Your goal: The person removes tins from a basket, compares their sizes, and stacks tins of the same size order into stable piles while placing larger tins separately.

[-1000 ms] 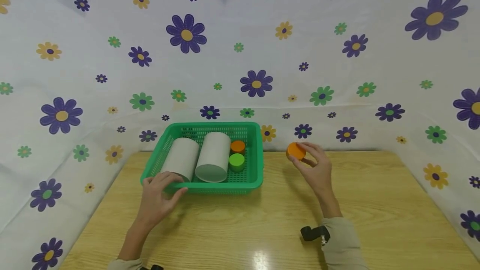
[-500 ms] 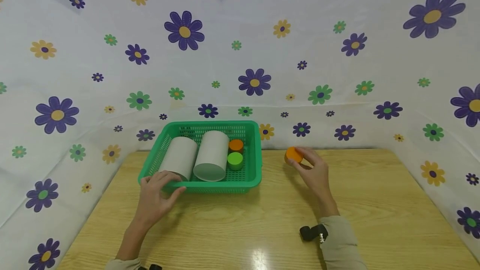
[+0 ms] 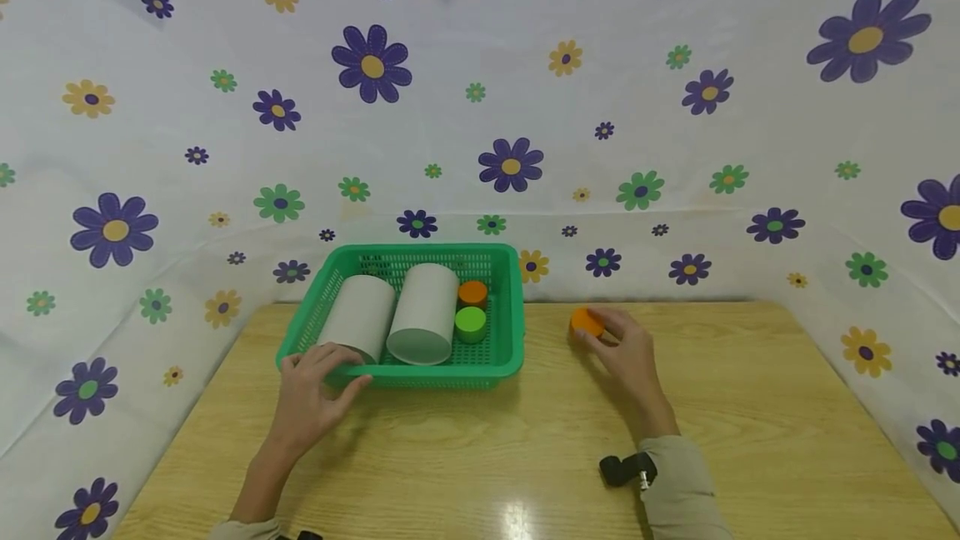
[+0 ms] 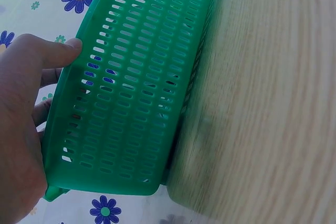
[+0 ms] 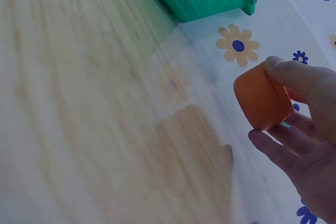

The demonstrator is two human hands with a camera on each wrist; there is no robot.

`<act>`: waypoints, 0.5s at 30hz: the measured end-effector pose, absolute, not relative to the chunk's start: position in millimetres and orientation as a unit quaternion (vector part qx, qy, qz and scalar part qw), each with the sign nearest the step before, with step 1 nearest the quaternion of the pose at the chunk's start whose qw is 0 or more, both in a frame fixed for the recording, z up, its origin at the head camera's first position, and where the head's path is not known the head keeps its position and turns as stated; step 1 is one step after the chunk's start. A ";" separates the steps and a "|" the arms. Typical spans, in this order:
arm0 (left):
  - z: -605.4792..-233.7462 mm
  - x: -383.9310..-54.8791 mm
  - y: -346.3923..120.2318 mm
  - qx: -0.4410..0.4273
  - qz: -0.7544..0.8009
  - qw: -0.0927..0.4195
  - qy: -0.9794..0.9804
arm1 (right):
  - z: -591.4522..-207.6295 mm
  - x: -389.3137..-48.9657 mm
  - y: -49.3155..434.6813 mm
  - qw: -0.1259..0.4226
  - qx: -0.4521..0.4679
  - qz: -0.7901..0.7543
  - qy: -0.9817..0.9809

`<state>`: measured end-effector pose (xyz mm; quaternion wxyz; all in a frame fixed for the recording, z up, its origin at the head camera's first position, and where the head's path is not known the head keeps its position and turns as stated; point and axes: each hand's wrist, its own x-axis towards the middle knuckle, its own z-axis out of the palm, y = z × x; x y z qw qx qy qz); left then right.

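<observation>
My left hand (image 3: pixel 309 407) holds the front rim of a green plastic basket (image 3: pixel 450 372) near its left corner. The left wrist view shows the thumb (image 4: pixel 72 47) at the rim, with the other fingers partly hidden behind the basket wall. Between thumb and fingertips, my right hand (image 3: pixel 632 357) pinches a small round orange container (image 3: pixel 585 322) close over the table, right of the basket. A seam runs round this container (image 5: pixel 261 98) in the right wrist view. Inside the basket lie two large white cylinders (image 3: pixel 360 315), beside another orange container (image 3: pixel 472 293) and a green one (image 3: pixel 471 323).
The wooden table (image 3: pixel 450 457) reaches back to a white flower-patterned cloth (image 3: pixel 450 132), which also hangs at both sides. The basket stands near the table's back edge, left of the middle. A black strap mount (image 3: pixel 628 468) sits on my right wrist.
My right hand has lowered the orange container toward the table, keeping its pinch. The left hand stays on the basket rim, and the basket's contents have not moved.
</observation>
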<state>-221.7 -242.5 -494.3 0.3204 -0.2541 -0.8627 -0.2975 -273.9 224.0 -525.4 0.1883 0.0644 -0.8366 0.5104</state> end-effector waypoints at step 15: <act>-495.3 -222.1 -244.0 -0.257 -0.300 0.320 -0.861 | -522.5 -268.2 225.4 0.126 0.008 0.514 -0.849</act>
